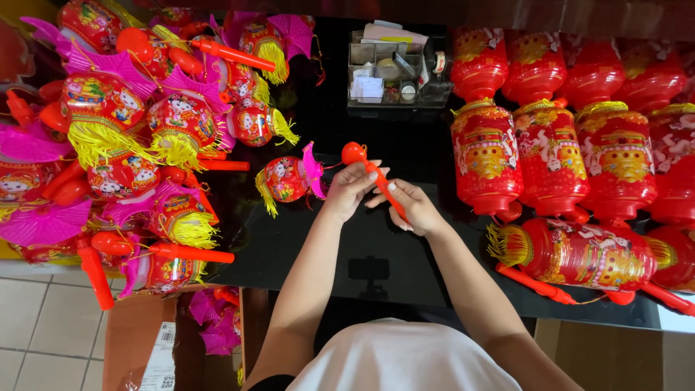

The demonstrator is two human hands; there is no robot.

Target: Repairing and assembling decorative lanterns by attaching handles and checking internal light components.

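Both hands grip an orange plastic lantern stick (376,178) over a black worktop (376,253).

Left hand (349,190) pinches the stick near its round knob; right hand (413,208) closes around the shaft lower down. A small red lantern (284,179) with a pink fan and yellow tassel hangs just beside them. Tall red lanterns (550,145) crowd the right side; a brown cardboard box (134,340) with a white label sits below left.

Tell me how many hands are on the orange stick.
2. The left hand pinches the orange stick just below its round knob; the right hand grips it lower down. No other hands show.
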